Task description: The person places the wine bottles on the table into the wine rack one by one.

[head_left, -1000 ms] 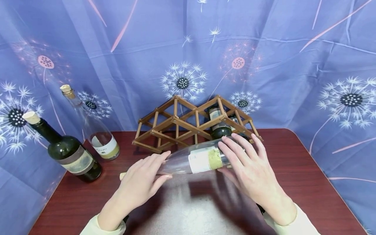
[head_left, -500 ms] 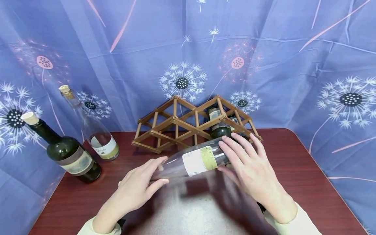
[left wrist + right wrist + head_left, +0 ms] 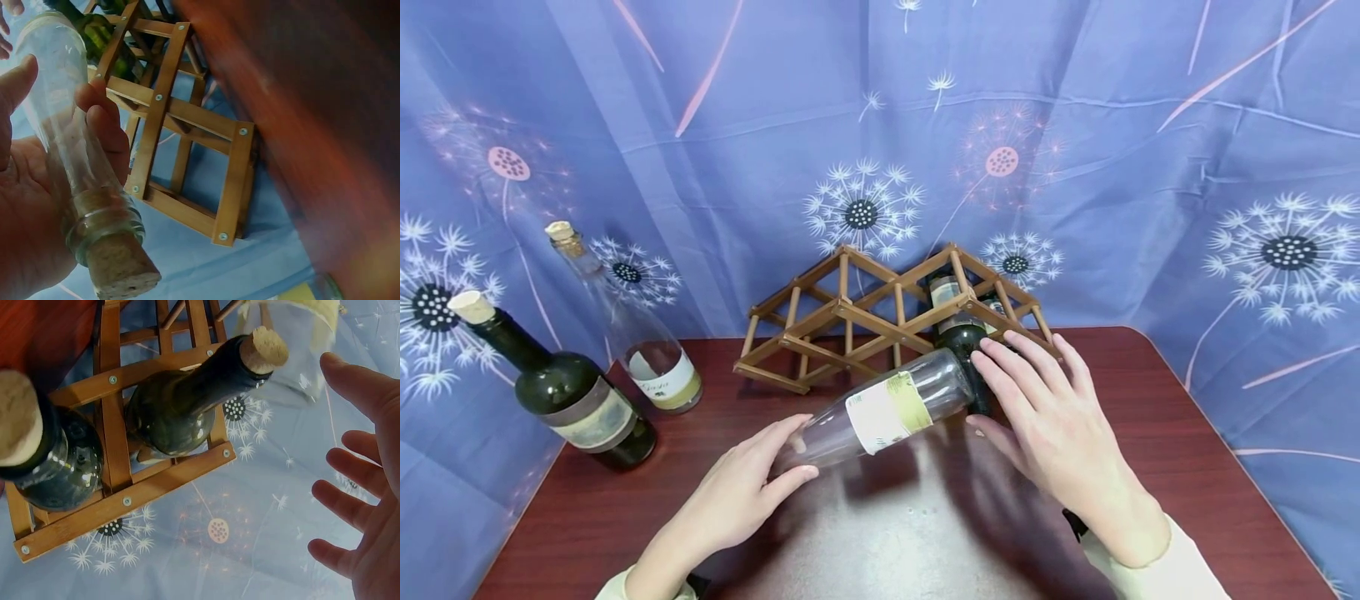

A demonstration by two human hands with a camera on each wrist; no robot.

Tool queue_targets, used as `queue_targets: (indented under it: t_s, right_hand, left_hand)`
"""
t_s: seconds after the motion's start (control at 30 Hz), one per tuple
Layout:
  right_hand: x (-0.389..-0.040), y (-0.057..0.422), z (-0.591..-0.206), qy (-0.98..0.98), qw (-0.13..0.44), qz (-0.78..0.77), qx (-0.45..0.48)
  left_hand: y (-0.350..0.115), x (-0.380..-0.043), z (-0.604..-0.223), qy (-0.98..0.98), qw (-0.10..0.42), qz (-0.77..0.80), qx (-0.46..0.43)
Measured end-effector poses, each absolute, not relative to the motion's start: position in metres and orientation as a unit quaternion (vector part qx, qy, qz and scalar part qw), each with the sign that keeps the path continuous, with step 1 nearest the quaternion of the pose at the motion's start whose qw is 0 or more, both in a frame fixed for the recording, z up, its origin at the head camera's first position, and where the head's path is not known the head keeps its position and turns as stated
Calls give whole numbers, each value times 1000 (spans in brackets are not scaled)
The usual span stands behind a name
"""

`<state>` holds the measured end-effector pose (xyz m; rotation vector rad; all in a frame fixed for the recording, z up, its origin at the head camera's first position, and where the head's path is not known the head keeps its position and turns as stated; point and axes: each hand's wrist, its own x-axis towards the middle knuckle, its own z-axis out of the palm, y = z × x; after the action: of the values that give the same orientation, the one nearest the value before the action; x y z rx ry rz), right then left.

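A clear glass bottle (image 3: 889,413) with a white and yellow-green label lies tilted across the middle of the head view, above the table. My left hand (image 3: 733,496) grips its neck; in the left wrist view the cork (image 3: 122,265) pokes out past the palm. My right hand (image 3: 1054,421) is beside the bottle's base, fingers spread and holding nothing. Behind them stands a wooden lattice wine rack (image 3: 842,310). Corked dark green bottles lie in its right side, one dark bottle (image 3: 172,412) showing its neck close to my right hand.
At the left of the reddish-brown table (image 3: 1157,433) stand a corked dark green bottle (image 3: 576,400) and a second clear bottle (image 3: 658,367). A blue dandelion-print cloth (image 3: 760,108) hangs behind and along both sides.
The clear bottle has moved left and toward me in my left hand, its neck end dipping lower. My right hand has come off the base and now sits slightly right of it.
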<state>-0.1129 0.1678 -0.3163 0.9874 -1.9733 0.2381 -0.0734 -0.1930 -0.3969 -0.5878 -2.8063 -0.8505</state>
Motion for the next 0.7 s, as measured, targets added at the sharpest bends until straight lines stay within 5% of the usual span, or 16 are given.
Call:
queue_targets:
  t_s: [0.7]
  right_hand:
    - [-119, 191, -309, -797, 473, 109, 360]
  left_hand:
    - [-195, -65, -418, -927, -4, -355, -119]
